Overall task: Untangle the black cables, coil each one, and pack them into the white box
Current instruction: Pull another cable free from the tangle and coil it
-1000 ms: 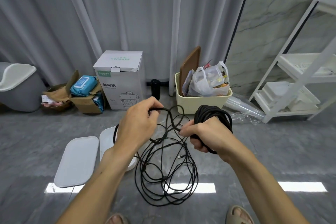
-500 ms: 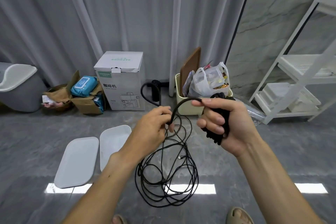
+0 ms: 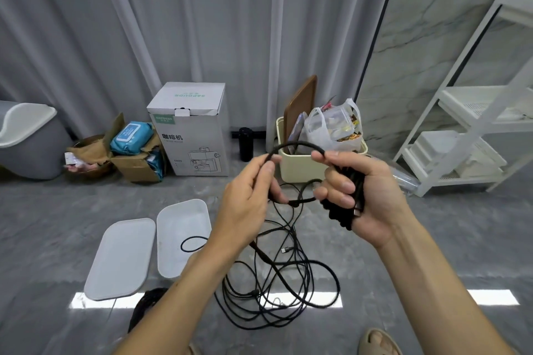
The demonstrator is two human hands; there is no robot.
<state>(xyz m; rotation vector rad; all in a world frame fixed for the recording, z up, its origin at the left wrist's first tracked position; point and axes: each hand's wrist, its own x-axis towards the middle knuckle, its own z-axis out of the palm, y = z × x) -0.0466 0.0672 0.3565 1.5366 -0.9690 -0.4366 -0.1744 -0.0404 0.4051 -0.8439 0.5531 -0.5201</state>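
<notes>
Right hand gripping the coiled cable, left hand pinching its free strand; tangled cables on floor beside open white box. Could snag and knot if pulled hard.

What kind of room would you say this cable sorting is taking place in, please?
Probably a storage corner of a home or small office, though that is uncertain: a grey floor with a coffee machine carton, a cream bin stuffed with bags, and a white shelving rack against a grey curtain.
</notes>
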